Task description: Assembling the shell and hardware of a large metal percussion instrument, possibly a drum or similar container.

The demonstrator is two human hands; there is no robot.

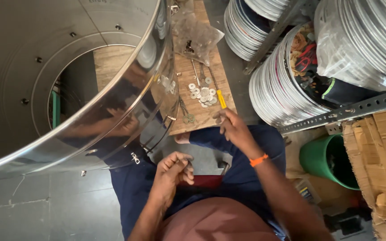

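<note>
Yellow-handled screwdriver (220, 97) – by rt hand (233, 127)

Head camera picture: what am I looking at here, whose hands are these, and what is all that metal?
One camera sits on a person's head, looking down at their own lap and hands. The right hand reaches to a wooden board bearing loose washers and a yellow-handled screwdriver. The left hand is curled near the lap; whether it holds something small is unclear. The big shiny drum fills the left side. Stacked metal rings lie at the right.
</note>
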